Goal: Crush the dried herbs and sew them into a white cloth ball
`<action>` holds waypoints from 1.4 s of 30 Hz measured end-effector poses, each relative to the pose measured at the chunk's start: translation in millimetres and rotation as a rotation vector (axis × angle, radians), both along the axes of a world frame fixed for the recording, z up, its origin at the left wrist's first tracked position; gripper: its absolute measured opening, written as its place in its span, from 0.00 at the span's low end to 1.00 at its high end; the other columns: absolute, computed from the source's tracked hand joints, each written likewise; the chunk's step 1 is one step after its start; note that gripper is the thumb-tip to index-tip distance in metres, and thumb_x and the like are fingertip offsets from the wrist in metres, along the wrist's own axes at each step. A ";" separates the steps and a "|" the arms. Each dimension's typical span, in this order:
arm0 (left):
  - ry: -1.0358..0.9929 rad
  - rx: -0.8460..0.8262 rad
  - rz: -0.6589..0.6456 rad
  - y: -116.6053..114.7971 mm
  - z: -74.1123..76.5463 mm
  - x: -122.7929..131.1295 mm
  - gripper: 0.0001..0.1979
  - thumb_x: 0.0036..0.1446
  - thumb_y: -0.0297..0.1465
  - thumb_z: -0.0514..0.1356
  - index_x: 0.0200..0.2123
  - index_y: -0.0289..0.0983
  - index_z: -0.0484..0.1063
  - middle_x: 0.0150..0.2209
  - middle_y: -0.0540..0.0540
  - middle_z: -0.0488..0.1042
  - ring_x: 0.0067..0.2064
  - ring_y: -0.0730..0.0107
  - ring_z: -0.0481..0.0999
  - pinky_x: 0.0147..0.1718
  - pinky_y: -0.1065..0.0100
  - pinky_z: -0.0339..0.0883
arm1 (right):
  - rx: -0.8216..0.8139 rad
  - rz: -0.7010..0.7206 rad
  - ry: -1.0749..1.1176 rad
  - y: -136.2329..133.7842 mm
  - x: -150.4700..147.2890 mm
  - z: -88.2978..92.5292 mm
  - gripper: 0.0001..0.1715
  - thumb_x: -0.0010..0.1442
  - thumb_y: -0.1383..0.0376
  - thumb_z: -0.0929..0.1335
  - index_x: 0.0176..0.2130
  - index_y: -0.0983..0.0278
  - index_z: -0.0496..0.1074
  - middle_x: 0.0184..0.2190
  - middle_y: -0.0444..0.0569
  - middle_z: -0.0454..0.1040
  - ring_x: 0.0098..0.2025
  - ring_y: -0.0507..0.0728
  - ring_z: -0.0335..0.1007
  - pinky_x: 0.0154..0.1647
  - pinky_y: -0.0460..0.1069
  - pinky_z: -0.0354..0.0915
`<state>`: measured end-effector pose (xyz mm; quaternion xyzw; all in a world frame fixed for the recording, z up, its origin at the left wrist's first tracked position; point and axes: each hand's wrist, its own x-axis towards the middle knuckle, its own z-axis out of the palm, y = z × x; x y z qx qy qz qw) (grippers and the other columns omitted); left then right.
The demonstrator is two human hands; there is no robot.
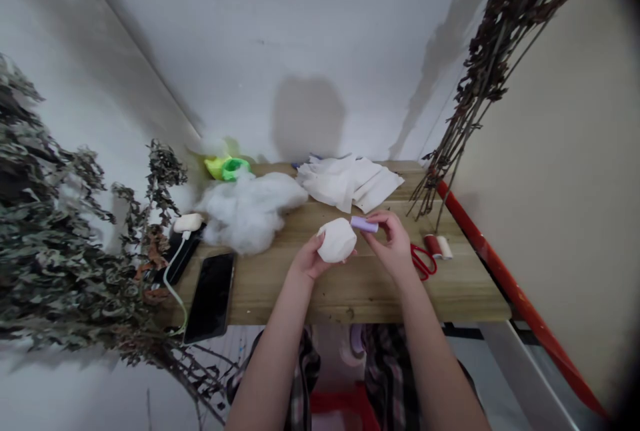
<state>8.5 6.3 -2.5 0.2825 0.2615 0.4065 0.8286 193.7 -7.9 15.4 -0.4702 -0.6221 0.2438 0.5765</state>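
I've got left hand (310, 259) clamped around white ball (337, 240), right hand (393, 243) pinching lilac spool (365, 225) just beside it, both over wooden table (350, 294). I see red scissors (418, 249) near a dark red spool (433, 246).

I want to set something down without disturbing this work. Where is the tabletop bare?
Bare tabletop shows between the phone and left forearm, between both forearms by the near edge, and between the scissors and near right corner. Crowded: the back, with white stuffing and white sheets; the right, with scissors, red-brown spool and white spool.
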 end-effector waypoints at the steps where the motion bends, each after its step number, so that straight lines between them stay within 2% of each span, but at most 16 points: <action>1: 0.014 0.013 -0.004 -0.9 1.0 0.9 0.38 0.37 0.49 0.68 0.51 0.38 0.69 0.49 0.35 0.74 0.41 0.48 0.77 0.30 0.61 0.68 | 0.007 -0.012 -0.014 -0.1 -0.5 0.2 0.09 0.55 0.66 0.69 0.38 0.59 0.69 0.41 0.50 0.70 0.46 0.60 0.68 0.50 0.57 0.64; 4: 0.038 0.040 -0.007 -3.0 5.0 3.6 0.38 0.33 0.49 0.70 0.49 0.38 0.71 0.47 0.36 0.75 0.43 0.47 0.77 0.34 0.57 0.71 | 0.040 -0.032 -0.072 -1.1 -2.6 1.8 0.09 0.54 0.69 0.68 0.37 0.59 0.67 0.40 0.49 0.69 0.45 0.59 0.67 0.48 0.56 0.64; 7: 0.026 0.048 0.032 -3.9 7.9 5.5 0.39 0.29 0.50 0.71 0.46 0.37 0.73 0.44 0.37 0.77 0.40 0.50 0.78 0.35 0.56 0.71 | 0.095 -0.054 -0.163 -3.1 -5.4 3.4 0.10 0.53 0.71 0.67 0.37 0.59 0.66 0.38 0.49 0.68 0.43 0.58 0.66 0.46 0.54 0.63; 10: 0.012 0.048 0.069 -4.6 7.6 6.5 0.39 0.27 0.50 0.72 0.44 0.36 0.73 0.45 0.37 0.77 0.38 0.53 0.78 0.36 0.57 0.72 | 0.134 -0.117 -0.243 -5.5 -9.4 3.0 0.09 0.54 0.71 0.66 0.37 0.59 0.66 0.38 0.49 0.67 0.42 0.58 0.65 0.44 0.54 0.63; 14: -0.023 0.054 0.046 -4.4 2.9 6.4 0.39 0.28 0.47 0.73 0.45 0.35 0.72 0.48 0.36 0.76 0.39 0.54 0.78 0.39 0.56 0.72 | 0.183 -0.194 -0.312 -7.1 -15.0 0.4 0.08 0.55 0.71 0.66 0.36 0.59 0.65 0.38 0.50 0.66 0.43 0.58 0.64 0.43 0.53 0.63; 17: -0.066 0.063 0.038 -2.2 -1.3 4.1 0.37 0.31 0.44 0.72 0.46 0.35 0.71 0.46 0.38 0.77 0.42 0.55 0.78 0.42 0.57 0.71 | 0.205 -0.175 -0.331 -8.3 -17.6 1.3 0.09 0.55 0.71 0.66 0.37 0.60 0.66 0.38 0.51 0.66 0.43 0.59 0.64 0.44 0.54 0.63; 22: -0.087 0.068 0.049 2.5 -7.6 -4.4 0.36 0.37 0.42 0.70 0.50 0.34 0.69 0.47 0.39 0.76 0.48 0.51 0.75 0.46 0.56 0.69 | 0.188 -0.036 -0.259 -12.4 -17.5 8.5 0.14 0.54 0.70 0.66 0.42 0.62 0.66 0.39 0.52 0.68 0.43 0.59 0.65 0.45 0.55 0.64; 26: -0.096 0.040 0.026 3.8 -13.1 -11.5 0.38 0.36 0.42 0.70 0.51 0.34 0.67 0.47 0.36 0.75 0.46 0.48 0.75 0.44 0.52 0.69 | 0.089 -0.011 -0.094 -12.4 -15.7 14.8 0.13 0.60 0.67 0.64 0.45 0.61 0.70 0.37 0.49 0.70 0.38 0.56 0.67 0.41 0.52 0.65; 29: -0.117 0.037 -0.036 3.9 -14.0 -14.4 0.40 0.35 0.44 0.69 0.51 0.32 0.67 0.46 0.35 0.75 0.44 0.49 0.76 0.41 0.53 0.70 | 0.035 0.011 -0.077 -11.1 -13.9 18.9 0.12 0.61 0.65 0.65 0.45 0.59 0.74 0.38 0.48 0.70 0.36 0.54 0.67 0.40 0.51 0.66; 35: -0.197 0.041 -0.203 5.6 -6.9 -15.0 0.37 0.37 0.47 0.69 0.48 0.30 0.71 0.35 0.38 0.78 0.30 0.59 0.77 0.26 0.65 0.69 | 0.067 0.017 -0.183 -12.1 -9.2 21.3 0.09 0.60 0.64 0.67 0.39 0.58 0.78 0.37 0.48 0.72 0.40 0.54 0.71 0.40 0.50 0.67; 42: -0.125 -0.003 -0.210 6.8 -10.4 -15.2 0.35 0.40 0.46 0.67 0.48 0.29 0.69 0.35 0.38 0.78 0.29 0.59 0.78 0.22 0.68 0.66 | 0.200 0.018 -0.466 -14.5 -5.0 15.0 0.10 0.63 0.68 0.64 0.41 0.61 0.74 0.37 0.50 0.74 0.40 0.56 0.70 0.42 0.51 0.67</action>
